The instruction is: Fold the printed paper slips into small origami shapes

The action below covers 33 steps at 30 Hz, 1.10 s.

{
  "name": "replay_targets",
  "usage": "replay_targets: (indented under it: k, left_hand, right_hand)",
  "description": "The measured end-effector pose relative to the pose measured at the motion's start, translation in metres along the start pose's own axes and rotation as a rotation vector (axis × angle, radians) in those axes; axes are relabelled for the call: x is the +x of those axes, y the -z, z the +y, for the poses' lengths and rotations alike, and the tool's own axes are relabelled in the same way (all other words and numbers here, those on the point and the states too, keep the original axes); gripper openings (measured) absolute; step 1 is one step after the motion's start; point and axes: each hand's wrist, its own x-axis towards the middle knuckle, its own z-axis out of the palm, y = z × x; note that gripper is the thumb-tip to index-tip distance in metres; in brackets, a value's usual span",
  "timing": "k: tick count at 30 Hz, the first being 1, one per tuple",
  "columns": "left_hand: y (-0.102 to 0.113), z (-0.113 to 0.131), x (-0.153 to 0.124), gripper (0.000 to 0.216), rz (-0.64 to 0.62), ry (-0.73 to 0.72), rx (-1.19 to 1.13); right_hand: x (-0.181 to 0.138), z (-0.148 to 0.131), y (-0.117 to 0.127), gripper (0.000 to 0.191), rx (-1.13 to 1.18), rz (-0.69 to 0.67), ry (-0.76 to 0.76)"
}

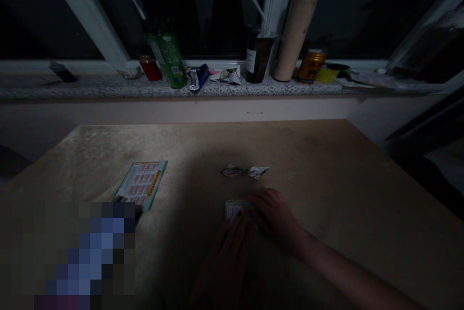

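Observation:
A small folded piece of printed paper (234, 208) lies on the dim table (326, 165). My left hand (230, 252) lies flat with its fingers stretched onto the paper's near edge. My right hand (275, 216) rests on the paper's right side, fingers spread and pressing down. Just beyond them sit two small folded paper shapes (246, 171), side by side. A printed sheet pad (141, 184) lies to the left.
A stone window ledge (90, 87) runs along the back with a green bottle (168, 59), a red cup (150, 67), a dark drink cup with straw (258, 56), a tall paper roll (297, 30), a gold can (311, 64) and wrappers. A blurred patch covers the lower left.

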Motion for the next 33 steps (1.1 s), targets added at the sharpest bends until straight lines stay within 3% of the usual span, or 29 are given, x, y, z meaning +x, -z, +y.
replay_targets:
  k: [9, 16, 33]
  left_hand:
    - [-0.002, -0.001, 0.001, 0.072, -0.092, 0.034, -0.033]
    - [0.003, 0.000, 0.003, 0.076, -0.157, 0.075, -0.078]
    - [0.005, -0.003, 0.006, 0.077, -0.139, 0.062, -0.111]
  right_hand:
    - [0.003, 0.004, 0.003, 0.033, 0.160, 0.027, -0.061]
    - [0.003, 0.010, 0.002, 0.033, 0.152, 0.117, -0.181]
    - [0.003, 0.012, 0.000, 0.030, 0.139, 0.117, -0.184]
